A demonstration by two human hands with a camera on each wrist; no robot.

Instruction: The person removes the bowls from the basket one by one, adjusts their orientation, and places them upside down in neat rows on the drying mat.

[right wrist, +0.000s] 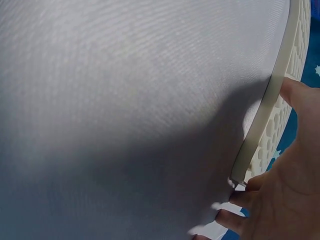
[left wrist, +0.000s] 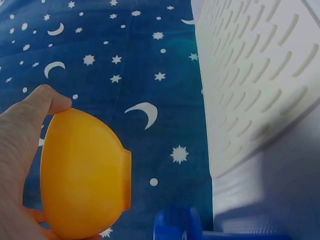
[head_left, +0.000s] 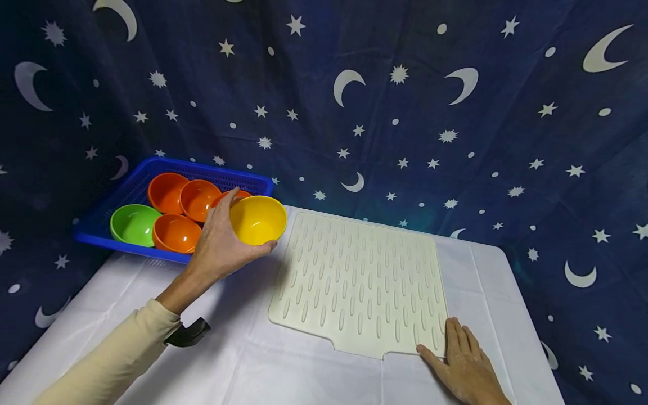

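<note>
The left hand (head_left: 220, 242) grips a yellow bowl (head_left: 258, 219), fingers curled round its side, holding it just past the blue basket (head_left: 126, 191) near the mat's (head_left: 359, 281) far left corner. In the basket sit three orange bowls (head_left: 177, 232) and a green one (head_left: 134, 224). The right hand (head_left: 463, 363) lies flat, fingers straight, on the white cloth (head_left: 263, 365), its fingertips touching the mat's near right edge.

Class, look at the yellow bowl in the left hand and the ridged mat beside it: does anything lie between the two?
Nothing visible does. The left hand holds the yellow bowl just off the mat's left edge, and only bare white tablecloth lies between.
</note>
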